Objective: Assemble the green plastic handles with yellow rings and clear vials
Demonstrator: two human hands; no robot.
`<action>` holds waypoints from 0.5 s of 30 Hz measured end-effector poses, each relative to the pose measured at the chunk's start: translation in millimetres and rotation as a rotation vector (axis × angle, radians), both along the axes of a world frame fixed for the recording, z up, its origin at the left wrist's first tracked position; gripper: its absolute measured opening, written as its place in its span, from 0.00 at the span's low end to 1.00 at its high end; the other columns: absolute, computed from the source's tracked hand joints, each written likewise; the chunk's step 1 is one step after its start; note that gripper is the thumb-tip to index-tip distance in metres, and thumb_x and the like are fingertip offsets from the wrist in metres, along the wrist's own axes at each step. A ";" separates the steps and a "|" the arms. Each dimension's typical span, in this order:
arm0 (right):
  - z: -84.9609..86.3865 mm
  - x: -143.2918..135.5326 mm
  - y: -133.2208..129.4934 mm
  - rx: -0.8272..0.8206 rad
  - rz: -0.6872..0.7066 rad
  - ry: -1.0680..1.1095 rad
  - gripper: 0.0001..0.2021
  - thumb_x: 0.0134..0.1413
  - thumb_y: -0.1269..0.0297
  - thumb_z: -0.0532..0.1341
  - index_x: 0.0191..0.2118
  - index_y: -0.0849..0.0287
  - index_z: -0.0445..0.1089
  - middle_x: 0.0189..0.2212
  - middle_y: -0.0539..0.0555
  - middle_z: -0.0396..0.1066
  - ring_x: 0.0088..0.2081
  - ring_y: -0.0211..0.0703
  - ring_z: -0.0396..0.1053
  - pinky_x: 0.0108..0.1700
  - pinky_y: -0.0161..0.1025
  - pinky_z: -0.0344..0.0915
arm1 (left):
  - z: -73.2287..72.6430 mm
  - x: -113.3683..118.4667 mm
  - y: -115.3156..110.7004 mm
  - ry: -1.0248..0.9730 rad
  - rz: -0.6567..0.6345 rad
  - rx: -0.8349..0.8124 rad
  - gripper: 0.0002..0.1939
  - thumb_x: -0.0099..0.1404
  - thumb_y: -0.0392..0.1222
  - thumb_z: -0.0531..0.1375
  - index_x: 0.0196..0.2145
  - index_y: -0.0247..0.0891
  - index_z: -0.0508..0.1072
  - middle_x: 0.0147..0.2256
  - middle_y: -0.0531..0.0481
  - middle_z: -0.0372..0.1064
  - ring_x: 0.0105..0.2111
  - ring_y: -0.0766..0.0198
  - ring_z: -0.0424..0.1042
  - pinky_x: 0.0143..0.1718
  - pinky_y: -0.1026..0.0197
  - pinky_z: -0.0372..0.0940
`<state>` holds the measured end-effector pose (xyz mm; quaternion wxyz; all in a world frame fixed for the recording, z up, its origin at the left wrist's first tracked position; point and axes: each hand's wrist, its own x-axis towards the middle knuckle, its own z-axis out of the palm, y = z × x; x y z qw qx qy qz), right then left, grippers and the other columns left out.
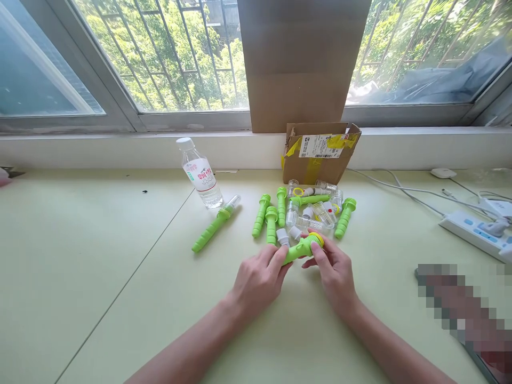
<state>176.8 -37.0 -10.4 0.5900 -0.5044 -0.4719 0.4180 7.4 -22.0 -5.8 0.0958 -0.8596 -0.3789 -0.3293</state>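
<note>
Between my hands lies a green ribbed plastic handle (298, 252), slanting up to the right. My left hand (262, 274) is wrapped round its lower end. The fingers of my right hand (334, 266) pinch a yellow ring (317, 238) at its wider head. Just beyond, a grey-white plastic piece (282, 237) and another one (295, 232) lie on the table. Several green handles stand or lie nearby, among them one (261, 216) at the left and one (345, 218) at the right. Clear plastic tubes (316, 223) are heaped between them.
A green handle with a clear tube (214, 229) lies apart at the left, near a water bottle (202, 176). Behind the heap stands an open cardboard box (316, 165). At the right are a power strip (476, 234) with cables and a blurred-out object (464, 314).
</note>
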 end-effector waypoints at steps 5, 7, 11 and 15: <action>2.8 -0.7 -3.1 0.029 -0.058 -0.065 0.21 0.56 0.53 0.59 0.53 0.57 0.68 0.42 0.55 0.75 0.29 0.41 0.73 0.30 0.43 0.76 | -0.1 1.4 -1.5 -0.012 -0.009 -0.019 0.09 0.68 0.39 0.54 0.46 0.36 0.65 0.32 0.50 0.70 0.26 0.68 0.70 0.21 0.67 0.57; 1.4 -1.2 -4.7 0.048 -0.091 -0.091 0.21 0.56 0.54 0.60 0.53 0.56 0.68 0.43 0.54 0.75 0.29 0.41 0.73 0.31 0.43 0.76 | -0.5 1.9 -2.2 -0.020 -0.012 -0.038 0.09 0.68 0.39 0.54 0.46 0.36 0.65 0.32 0.50 0.70 0.26 0.68 0.70 0.21 0.67 0.58; -2.8 -1.9 -7.2 0.092 -0.124 -0.111 0.19 0.56 0.56 0.60 0.53 0.55 0.68 0.45 0.54 0.74 0.34 0.42 0.73 0.33 0.43 0.77 | -1.7 2.1 -3.1 -0.034 -0.029 -0.059 0.10 0.68 0.39 0.54 0.46 0.35 0.63 0.32 0.49 0.70 0.27 0.67 0.70 0.23 0.67 0.59; -1.7 -1.8 -7.7 0.083 -0.135 -0.116 0.18 0.56 0.57 0.61 0.51 0.54 0.67 0.43 0.54 0.74 0.30 0.40 0.72 0.32 0.41 0.76 | -2.1 2.5 -3.1 -0.034 -0.025 -0.056 0.09 0.68 0.39 0.54 0.46 0.36 0.63 0.32 0.50 0.70 0.27 0.67 0.70 0.23 0.67 0.59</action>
